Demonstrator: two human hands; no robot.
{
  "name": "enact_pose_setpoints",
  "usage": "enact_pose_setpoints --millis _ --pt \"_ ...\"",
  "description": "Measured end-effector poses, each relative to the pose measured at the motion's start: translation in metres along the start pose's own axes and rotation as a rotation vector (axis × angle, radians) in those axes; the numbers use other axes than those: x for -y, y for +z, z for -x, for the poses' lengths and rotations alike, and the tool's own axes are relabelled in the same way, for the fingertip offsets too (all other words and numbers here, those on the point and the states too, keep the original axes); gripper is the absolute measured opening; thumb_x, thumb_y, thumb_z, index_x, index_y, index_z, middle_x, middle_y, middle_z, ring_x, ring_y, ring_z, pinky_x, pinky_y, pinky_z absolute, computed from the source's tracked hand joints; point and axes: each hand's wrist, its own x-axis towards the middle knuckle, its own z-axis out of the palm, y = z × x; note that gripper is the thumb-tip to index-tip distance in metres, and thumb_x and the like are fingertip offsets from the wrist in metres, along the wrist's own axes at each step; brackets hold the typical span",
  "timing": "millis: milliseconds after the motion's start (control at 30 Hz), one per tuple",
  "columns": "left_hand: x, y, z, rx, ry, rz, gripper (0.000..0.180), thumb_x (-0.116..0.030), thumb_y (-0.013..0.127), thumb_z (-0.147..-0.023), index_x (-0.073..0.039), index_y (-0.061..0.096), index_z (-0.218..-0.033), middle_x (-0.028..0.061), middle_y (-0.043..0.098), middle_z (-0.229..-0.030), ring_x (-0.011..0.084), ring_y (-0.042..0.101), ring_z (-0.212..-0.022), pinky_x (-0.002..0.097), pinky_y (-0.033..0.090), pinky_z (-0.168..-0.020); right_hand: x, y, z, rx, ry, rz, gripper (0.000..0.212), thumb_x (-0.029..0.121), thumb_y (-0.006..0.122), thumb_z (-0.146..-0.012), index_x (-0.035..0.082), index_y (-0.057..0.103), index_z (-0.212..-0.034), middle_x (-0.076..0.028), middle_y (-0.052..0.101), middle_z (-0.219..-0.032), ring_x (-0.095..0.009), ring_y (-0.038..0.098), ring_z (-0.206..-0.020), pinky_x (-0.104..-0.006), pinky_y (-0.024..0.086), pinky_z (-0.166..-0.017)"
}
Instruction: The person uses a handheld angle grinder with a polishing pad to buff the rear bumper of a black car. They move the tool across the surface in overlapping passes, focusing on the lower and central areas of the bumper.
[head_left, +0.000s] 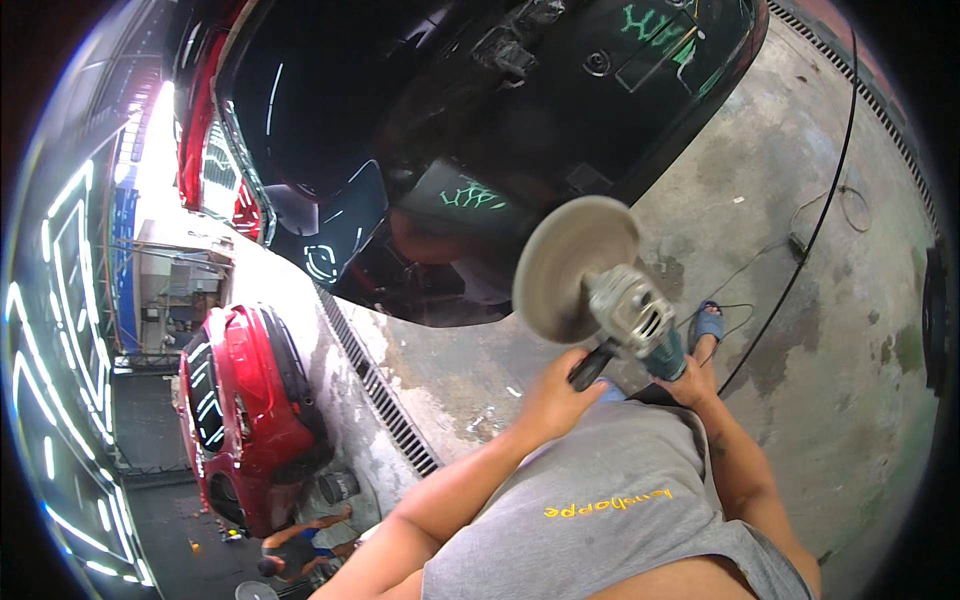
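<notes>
Both my hands hold a rotary polisher (632, 308) with a silver gear head and a dark green body. My left hand (553, 402) is closed around its black side handle (592, 367). Around the rear of the body wraps my right hand (686, 384), its fingers partly hidden. The large round buffing pad (560, 270), beige and smeared, faces the glossy black car (400, 160). In view the pad overlaps the car's lower edge; whether it touches the paint I cannot tell. Green and white lights reflect in the panel.
A black cable (832, 200) runs across the stained concrete floor (780, 330) at right. A drain grate (375, 380) crosses the floor at left. Beyond it stands a red car (255, 390), with another person (300, 548) crouching beside it. My sandalled foot (708, 325) shows beside the polisher.
</notes>
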Motion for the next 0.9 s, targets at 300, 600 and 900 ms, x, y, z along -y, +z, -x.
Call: enact_pose_setpoints --millis 300,600,900 --pt "0.045 -0.202 0.124 -0.311 -0.164 -0.089 0.040 -0.010 0.089 -0.082 0.000 0.077 -0.120 -0.0017 0.069 -0.083 0.0051 0.057 -0.070 0.0240 0.046 -0.063 0.161 0.153 0.002 0.153 -0.327 0.006 0.044 0.019 0.088 -0.082 0.005 0.071 -0.121 -0.024 0.075 -0.111 -0.045 0.071 -0.103 -0.0470 0.056 -0.089" --pt "0.037 -0.219 0.104 -0.303 -0.066 0.045 0.040 0.001 0.090 -0.080 -0.002 0.077 -0.117 -0.0042 0.071 -0.092 0.0040 0.059 -0.075 0.0231 0.046 -0.067 0.172 0.156 -0.006 -0.013 -0.305 -0.009 0.042 0.009 0.082 -0.084 0.006 0.071 -0.124 -0.021 0.076 -0.111 -0.037 0.072 -0.105 -0.0433 0.055 -0.091" --pt "0.033 -0.147 0.068 -0.061 0.038 -0.138 0.055 -0.016 0.087 -0.085 0.003 0.070 -0.134 0.0108 0.076 -0.105 0.0141 0.066 -0.093 0.0302 0.054 -0.089 0.036 0.163 0.005 0.054 -0.187 -0.355 0.044 0.002 0.079 -0.083 0.003 0.072 -0.127 -0.011 0.080 -0.115 -0.014 0.070 -0.104 -0.0347 0.055 -0.095"
